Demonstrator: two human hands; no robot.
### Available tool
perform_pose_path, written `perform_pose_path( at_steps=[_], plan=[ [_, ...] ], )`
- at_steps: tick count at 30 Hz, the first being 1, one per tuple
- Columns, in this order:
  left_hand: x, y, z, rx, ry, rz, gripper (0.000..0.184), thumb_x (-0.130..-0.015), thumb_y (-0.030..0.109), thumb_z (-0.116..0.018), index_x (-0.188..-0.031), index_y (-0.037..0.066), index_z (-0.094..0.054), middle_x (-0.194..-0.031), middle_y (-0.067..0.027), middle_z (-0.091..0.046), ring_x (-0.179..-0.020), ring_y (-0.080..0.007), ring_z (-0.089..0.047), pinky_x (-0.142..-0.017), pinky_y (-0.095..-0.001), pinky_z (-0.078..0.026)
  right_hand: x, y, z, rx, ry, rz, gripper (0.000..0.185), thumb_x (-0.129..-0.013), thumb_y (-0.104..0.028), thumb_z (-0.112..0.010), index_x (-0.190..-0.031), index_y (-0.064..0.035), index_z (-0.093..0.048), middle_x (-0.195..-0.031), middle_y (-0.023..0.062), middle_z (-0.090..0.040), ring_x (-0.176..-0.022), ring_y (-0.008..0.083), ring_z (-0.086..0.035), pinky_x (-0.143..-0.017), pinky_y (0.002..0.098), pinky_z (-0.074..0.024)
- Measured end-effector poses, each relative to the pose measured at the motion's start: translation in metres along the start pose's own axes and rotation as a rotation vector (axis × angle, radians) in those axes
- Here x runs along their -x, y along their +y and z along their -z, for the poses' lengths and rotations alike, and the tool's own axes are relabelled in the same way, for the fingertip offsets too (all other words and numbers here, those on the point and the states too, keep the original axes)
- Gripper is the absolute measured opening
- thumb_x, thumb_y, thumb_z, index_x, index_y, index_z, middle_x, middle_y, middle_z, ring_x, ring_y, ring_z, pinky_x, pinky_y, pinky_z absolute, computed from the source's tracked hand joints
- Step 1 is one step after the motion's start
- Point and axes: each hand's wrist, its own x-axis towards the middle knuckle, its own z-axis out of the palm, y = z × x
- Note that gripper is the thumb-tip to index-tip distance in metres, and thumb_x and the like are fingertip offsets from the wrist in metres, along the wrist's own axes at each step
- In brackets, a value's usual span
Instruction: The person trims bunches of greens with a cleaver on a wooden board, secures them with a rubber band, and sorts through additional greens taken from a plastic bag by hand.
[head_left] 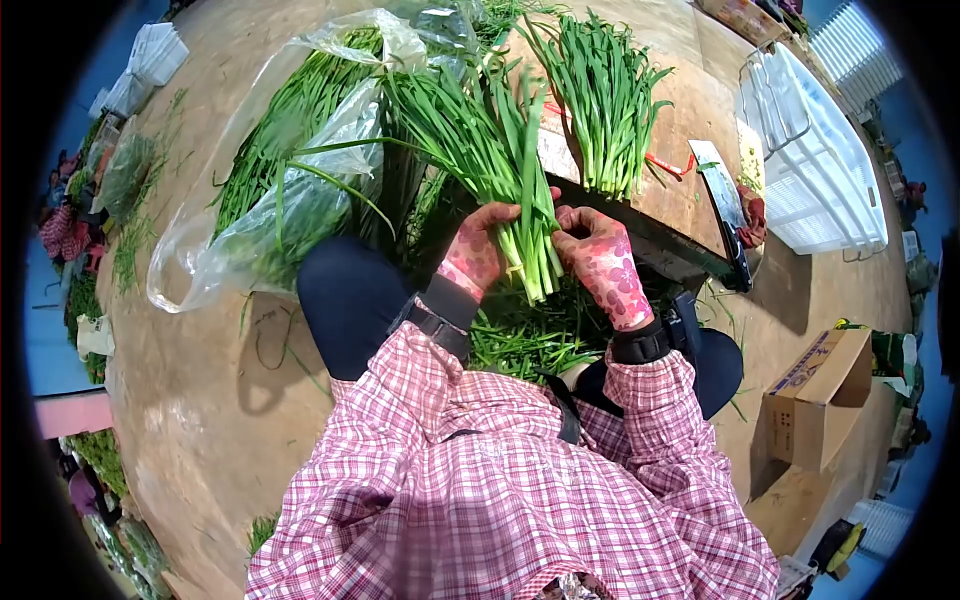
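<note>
A bunch of garlic chives is held up in front of me, green leaves away from me and pale stem ends towards me. My left hand, in a pink flowered glove with bare fingertips, is closed around its stems. My right hand, gloved alike, pinches at the right side of the stems; exactly what sits between its fingertips is partly hidden. A second bunch of chives lies on the wooden board beyond, near red ties.
A large clear plastic bag of chives lies open at left. On the board's right edge rests a broad blade beside a red glove. White crates and a cardboard box stand right. Chive trimmings cover the floor between my knees.
</note>
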Motion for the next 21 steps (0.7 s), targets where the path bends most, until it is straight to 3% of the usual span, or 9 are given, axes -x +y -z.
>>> perform_pose_path(
  at_steps=[3, 6, 10, 11, 14, 17, 18, 20, 21],
  plan=[
    [-0.001, -0.004, 0.011, -0.003, -0.006, 0.061, 0.063, -0.083, 0.013, -0.05, -0.142, -0.006, -0.036, -0.14, -0.0177, -0.049, -0.121, -0.0293, -0.054, -0.104, -0.0427, -0.044, -0.009, 0.016, -0.002, -0.149, -0.042, -0.046, 0.012, -0.083, -0.01, -0.068, -0.086, 0.0011, -0.066, -0.069, 0.006, -0.064, -0.061, 0.0092, -0.057, -0.055, 0.0275, -0.0446],
    [0.0, -0.008, 0.001, -0.019, 0.069, 0.027, 0.065, -0.082, 0.01, -0.051, -0.143, -0.005, -0.036, -0.14, -0.0148, -0.049, -0.121, -0.0277, -0.054, -0.103, -0.0427, -0.045, -0.008, 0.002, -0.005, 0.056, -0.021, -0.022, 0.015, -0.083, -0.012, -0.069, -0.088, 0.0017, -0.066, -0.067, 0.0064, -0.063, -0.061, 0.0099, -0.058, -0.057, 0.028, -0.0454],
    [-0.002, -0.01, -0.001, -0.017, 0.159, -0.002, 0.06, -0.083, 0.008, -0.051, -0.141, -0.003, -0.04, -0.139, -0.0132, -0.05, -0.121, -0.0261, -0.054, -0.104, -0.0426, -0.044, -0.011, 0.017, -0.016, 0.121, 0.23, 0.133, 0.021, -0.082, -0.014, -0.07, -0.094, 0.0031, -0.066, -0.077, 0.013, -0.069, -0.07, 0.0191, -0.067, -0.064, 0.0313, -0.0507],
    [-0.005, -0.013, 0.009, -0.022, 0.197, -0.016, 0.052, -0.087, 0.009, -0.051, -0.137, -0.002, -0.046, -0.133, -0.0131, -0.056, -0.117, -0.0252, -0.058, -0.101, -0.0414, -0.047, -0.01, 0.017, -0.019, 0.087, 0.238, 0.115, 0.022, -0.083, -0.015, -0.069, -0.095, 0.0029, -0.066, -0.08, 0.0137, -0.07, -0.072, 0.0195, -0.068, -0.066, 0.0314, -0.0513],
    [-0.004, -0.014, 0.002, -0.151, 0.317, -0.033, 0.044, -0.091, 0.013, -0.051, -0.133, -0.002, -0.052, -0.125, -0.0122, -0.061, -0.111, -0.0235, -0.061, -0.098, -0.0394, -0.049, -0.005, 0.024, -0.028, -0.112, 0.271, 0.178, 0.017, -0.087, -0.005, -0.067, -0.102, 0.0025, -0.064, -0.085, 0.0018, -0.065, -0.071, 0.0065, -0.057, -0.064, 0.0227, -0.0461],
    [0.0, -0.013, 0.008, -0.254, 0.28, -0.046, 0.039, -0.095, 0.019, -0.05, -0.129, -0.001, -0.056, -0.119, -0.0107, -0.064, -0.106, -0.0204, -0.064, -0.095, -0.0366, -0.051, -0.003, 0.011, -0.024, -0.111, 0.228, 0.078, 0.02, -0.086, -0.006, -0.068, -0.104, 0.0025, -0.063, -0.087, 0.0022, -0.065, -0.073, 0.0074, -0.057, -0.066, 0.023, -0.0466],
    [0.001, -0.013, 0.006, -0.275, 0.254, -0.038, 0.039, -0.096, 0.021, -0.05, -0.129, -0.001, -0.056, -0.119, -0.0105, -0.064, -0.105, -0.0197, -0.064, -0.094, -0.0363, -0.051, -0.008, 0.007, -0.023, -0.036, 0.247, 0.136, 0.022, -0.084, -0.009, -0.071, -0.102, 0.0032, -0.064, -0.088, 0.0029, -0.065, -0.074, 0.0084, -0.057, -0.068, 0.0238, -0.0471],
    [0.002, -0.022, 0.005, -0.631, 0.188, -0.215, 0.043, -0.097, 0.029, -0.054, -0.13, 0.002, -0.055, -0.117, -0.0101, -0.065, -0.103, -0.0197, -0.065, -0.092, -0.0366, -0.052, -0.015, 0.008, -0.018, 0.127, 0.174, 0.12, 0.024, -0.082, -0.011, -0.072, -0.098, 0.0044, -0.064, -0.086, 0.0038, -0.066, -0.073, 0.0092, -0.057, -0.07, 0.0246, -0.0472],
    [-0.001, -0.025, 0.005, -0.348, 0.202, -0.149, 0.045, -0.097, 0.031, -0.054, -0.131, 0.002, -0.054, -0.117, -0.01, -0.065, -0.102, -0.0201, -0.065, -0.091, -0.0368, -0.052, -0.021, 0.016, -0.016, 0.058, 0.128, 0.118, 0.025, -0.081, -0.013, -0.072, -0.096, 0.0059, -0.064, -0.083, 0.0048, -0.066, -0.074, 0.009, -0.057, -0.07, 0.0252, -0.0473]
  ],
)
